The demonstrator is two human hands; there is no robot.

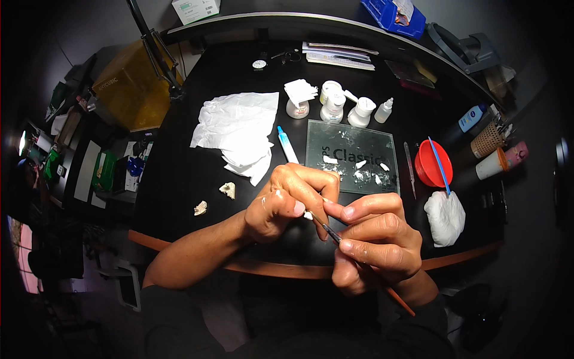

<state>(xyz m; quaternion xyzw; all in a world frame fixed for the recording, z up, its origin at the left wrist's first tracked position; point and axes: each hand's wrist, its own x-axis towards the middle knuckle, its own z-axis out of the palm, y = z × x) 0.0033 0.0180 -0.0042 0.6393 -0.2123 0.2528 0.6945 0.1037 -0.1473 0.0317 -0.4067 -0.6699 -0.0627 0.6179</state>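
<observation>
Over the near edge of the table, my two hands meet. My left hand (286,200) is closed, pinching a small white tooth-like piece (308,215) by the thumb tip; how its fingers grip it is partly hidden. A thin brush (391,292) with a reddish-brown handle lies between the fingers and thumb of my right hand (385,239), its tip end angled toward the white piece. White smears mark my left thumb. Just beyond my hands lies a glass slab (373,141) with several small heaps of white paste (360,164) on it.
White tissues (236,122) and a blue-and-white tube (287,145) lie left of the slab. Several white jars (332,107) and a dropper bottle (384,111) stand behind it. Rightward are a red bowl (426,161), a blue stick (439,163) and a white wad (445,220). Beige dental models (227,190) lie left.
</observation>
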